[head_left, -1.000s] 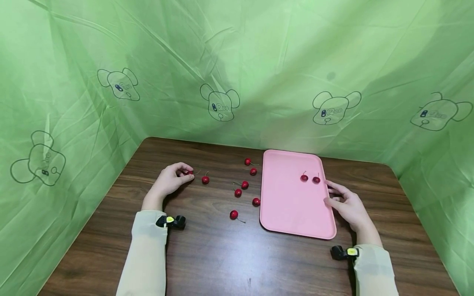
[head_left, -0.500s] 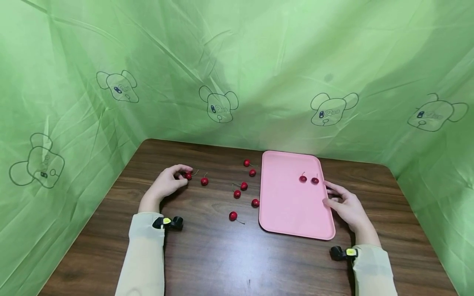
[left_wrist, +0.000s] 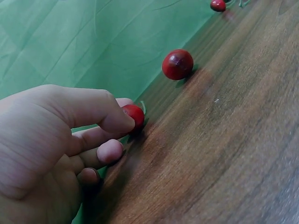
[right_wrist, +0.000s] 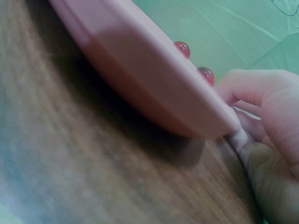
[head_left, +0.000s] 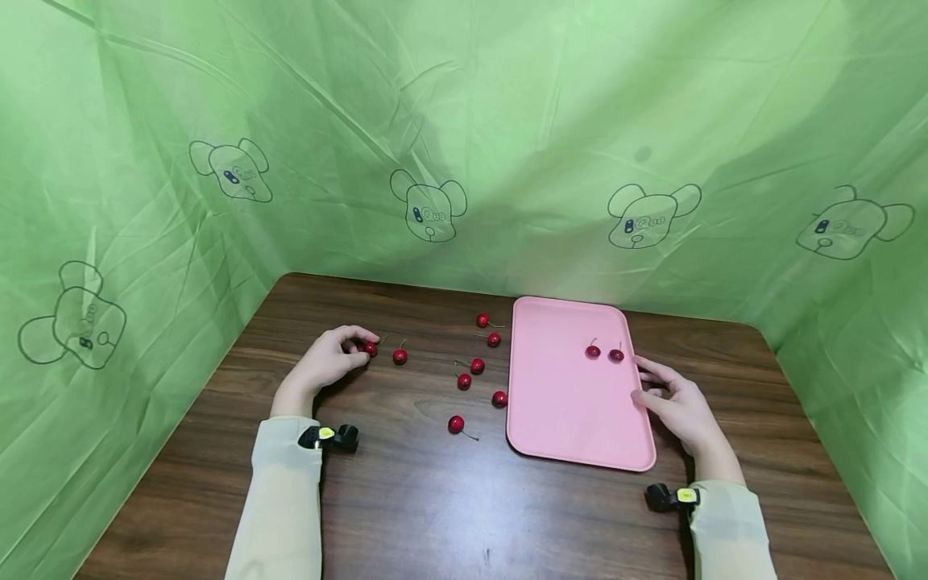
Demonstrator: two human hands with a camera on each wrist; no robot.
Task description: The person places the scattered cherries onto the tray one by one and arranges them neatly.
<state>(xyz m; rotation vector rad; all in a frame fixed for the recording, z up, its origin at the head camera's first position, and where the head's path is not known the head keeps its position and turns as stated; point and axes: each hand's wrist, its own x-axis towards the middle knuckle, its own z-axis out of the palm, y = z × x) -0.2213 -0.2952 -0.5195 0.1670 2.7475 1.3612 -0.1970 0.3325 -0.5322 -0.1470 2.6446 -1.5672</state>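
Left hand (head_left: 325, 361): thumb and fingertips drawn together, pinching one red cherry (left_wrist: 136, 116); thumb masks part of the fruit, and contact with the table (head_left: 406, 499) cannot be told. A lone cherry (head_left: 399, 356) sits near it, apart. Six loose cherries (head_left: 477, 366) lie nearer the pink tray (head_left: 573, 411); whether the closest touches its rim is unclear. Right hand (head_left: 681, 403): fingers partly curled, gripping the tray's right rim, some fingertips hidden. Two cherries on the tray (head_left: 593, 352); right-wrist view shows them partly behind the rim, foreground blurred. Sleeves (head_left: 283, 491) cut off at the head view's bottom edge.
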